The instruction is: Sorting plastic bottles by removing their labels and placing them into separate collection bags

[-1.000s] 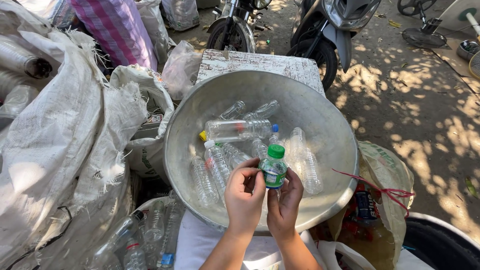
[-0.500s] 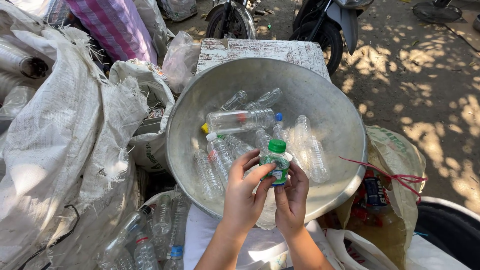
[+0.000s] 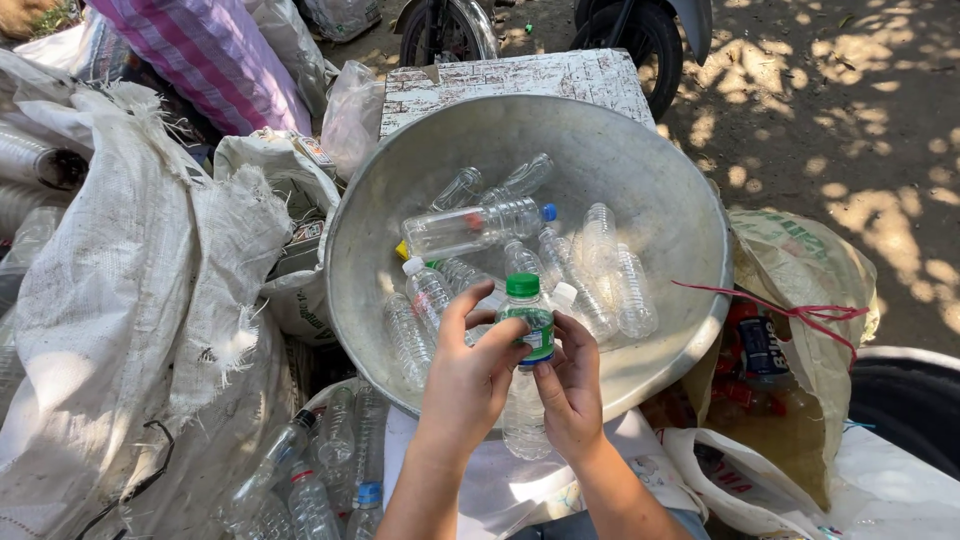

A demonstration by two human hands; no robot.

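Note:
I hold a clear plastic bottle [image 3: 525, 400] with a green cap and a green label upright over the near rim of a big metal basin [image 3: 660, 190]. My left hand [image 3: 470, 375] pinches the label near the top with thumb and fingers. My right hand [image 3: 570, 385] grips the bottle's body from the right side. Inside the basin lie several empty clear plastic bottles [image 3: 470, 228] with white, blue and yellow caps.
Large white woven sacks [image 3: 120, 300] stand at the left, one with bottles [image 3: 320, 470] spilling low down. A bag of crushed cans [image 3: 770, 350] with a red string sits at the right. A worn white table [image 3: 520, 80] and motorbike wheels [image 3: 640, 30] lie beyond the basin.
The view has tilted down a little and the basin sits lower in frame. Both hands stay on the green-capped bottle, fingers shifting on its label.

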